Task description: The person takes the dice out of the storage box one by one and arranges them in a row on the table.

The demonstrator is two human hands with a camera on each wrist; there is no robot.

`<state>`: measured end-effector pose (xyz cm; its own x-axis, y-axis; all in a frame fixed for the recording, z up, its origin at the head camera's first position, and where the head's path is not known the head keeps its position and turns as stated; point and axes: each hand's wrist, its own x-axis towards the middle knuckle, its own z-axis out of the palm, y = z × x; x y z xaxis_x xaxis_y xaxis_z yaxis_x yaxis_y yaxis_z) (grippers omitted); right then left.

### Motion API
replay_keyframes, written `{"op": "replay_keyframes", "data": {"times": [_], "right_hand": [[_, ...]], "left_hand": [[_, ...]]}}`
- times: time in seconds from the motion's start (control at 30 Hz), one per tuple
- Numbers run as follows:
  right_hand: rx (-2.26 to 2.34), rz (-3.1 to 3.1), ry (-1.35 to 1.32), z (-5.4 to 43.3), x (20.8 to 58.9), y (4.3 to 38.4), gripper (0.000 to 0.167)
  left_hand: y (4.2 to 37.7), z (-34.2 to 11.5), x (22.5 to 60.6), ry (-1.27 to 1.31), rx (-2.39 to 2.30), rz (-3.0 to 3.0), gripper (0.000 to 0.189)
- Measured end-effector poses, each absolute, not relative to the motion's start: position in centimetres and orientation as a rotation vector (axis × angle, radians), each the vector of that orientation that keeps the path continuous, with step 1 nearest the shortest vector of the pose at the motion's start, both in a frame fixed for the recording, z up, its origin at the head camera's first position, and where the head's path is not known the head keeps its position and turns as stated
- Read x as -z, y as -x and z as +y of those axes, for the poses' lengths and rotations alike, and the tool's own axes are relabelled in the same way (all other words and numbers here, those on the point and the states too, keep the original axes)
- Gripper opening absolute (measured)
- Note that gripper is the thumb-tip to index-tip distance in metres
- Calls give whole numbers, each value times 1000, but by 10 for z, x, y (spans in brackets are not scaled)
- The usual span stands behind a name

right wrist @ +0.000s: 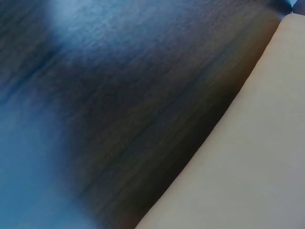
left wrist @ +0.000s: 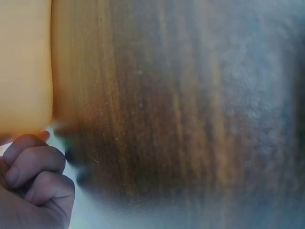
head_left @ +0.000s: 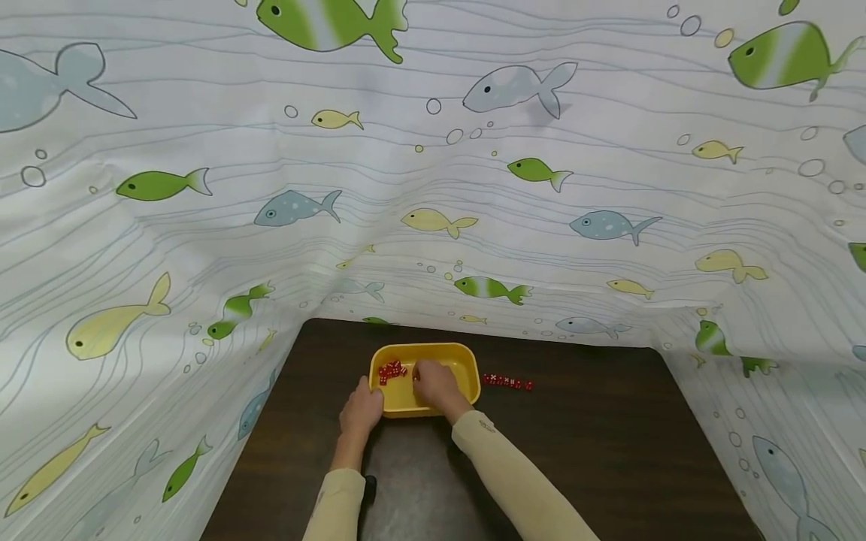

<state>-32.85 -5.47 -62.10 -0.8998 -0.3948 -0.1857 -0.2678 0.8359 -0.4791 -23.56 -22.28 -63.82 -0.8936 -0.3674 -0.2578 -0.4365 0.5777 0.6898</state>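
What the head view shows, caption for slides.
Right hand in yellow tray, left hand against it; dice inside and alongside.

I see smooth plastic-looking tray (head_left: 409, 412), plastic-looking dice (head_left: 392, 370), wood-grain tabletop (head_left: 609, 436) with soft sheen, matt cloth sleeves (head_left: 521, 481), creased printed sheeting (head_left: 433, 173).

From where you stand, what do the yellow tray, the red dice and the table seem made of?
Yellow tray: probably plastic, smooth and slightly glossy, with moulded-looking rounded corners.
Red dice: likely hard plastic, their colour bright with white marks.
Table: dark wood or wood-look laminate, judging by its streaky grain and soft sheen.
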Motion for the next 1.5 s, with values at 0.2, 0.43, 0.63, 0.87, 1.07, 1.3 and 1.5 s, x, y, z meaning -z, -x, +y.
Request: {"op": "replay_keyframes", "data": {"times": [0.2, 0.43, 0.63, 0.87, 1.07, 1.3, 1.5], "right_hand": [[700, 2757, 510, -47, 615, 325, 15], [800, 2764, 488, -35, 600, 321, 16], [864, 2832, 483, -22, 591, 319, 20], [948, 2886, 450, -2, 586, 323, 17], [1085, 2876, 396, 17, 584, 323, 19], [1218, 2839, 267, 35, 577, 322, 20], [1292, 2829, 196, 53, 581, 325, 23]], "left_hand": [[237, -222, 640, 685, -1191, 2716, 60], [235, -222, 638, 686, -1210, 2703, 56], [237, -224, 642, 677, -1201, 2716, 55], [236, -224, 639, 658, -1190, 2716, 57], [234, -223, 636, 657, -1197, 2694, 60], [236, -222, 636, 664, -1234, 2659, 57], [235, -221, 635, 665, -1241, 2649, 54]]}}
